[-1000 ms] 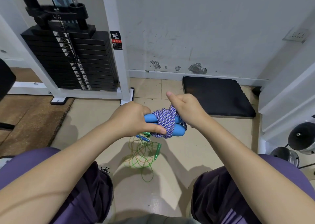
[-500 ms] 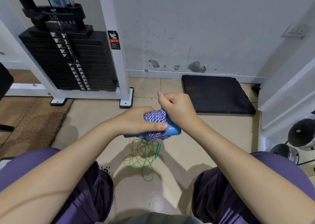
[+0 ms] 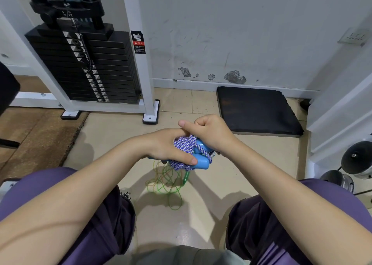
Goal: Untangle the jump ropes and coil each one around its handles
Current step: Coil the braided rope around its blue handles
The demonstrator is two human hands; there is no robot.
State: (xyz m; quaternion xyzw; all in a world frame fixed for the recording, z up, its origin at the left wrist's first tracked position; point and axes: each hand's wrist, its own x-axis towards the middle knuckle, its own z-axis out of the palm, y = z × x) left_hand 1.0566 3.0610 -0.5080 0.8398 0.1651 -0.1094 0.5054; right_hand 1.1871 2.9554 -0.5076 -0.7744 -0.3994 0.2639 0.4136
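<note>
Between the knees of the seated person, above the tiled floor (image 3: 112, 144), both hands hold one bundle. The left hand (image 3: 165, 146) wraps around the purple-and-white braided rope (image 3: 182, 146), with the thumb pressed along the lower front of the coils. The rope is wound in many turns around a pair of blue handles (image 3: 202, 162), which lie side by side; their rounded ends protrude at the lower right of the bundle. One strand crosses diagonally over the handles from upper left to lower right.

The right hand (image 3: 209, 131) sits just above and behind the bundle, fingers curled into a loose fist and thumb extended to the left over the left hand's knuckles. It pinches a rope strand at the top of the coils; the exact finger contact is hidden.

On the floor directly below the hands lies a second jump rope: a thin green cord (image 3: 167, 184) in loose, overlapping loops, with one green handle (image 3: 186, 176) showing beside the bundle. This rope is untouched by either hand.

A black weight stack (image 3: 86, 63) in a white frame stands at the upper left. A black mat (image 3: 257, 109) lies against the wall at the upper right.
</note>
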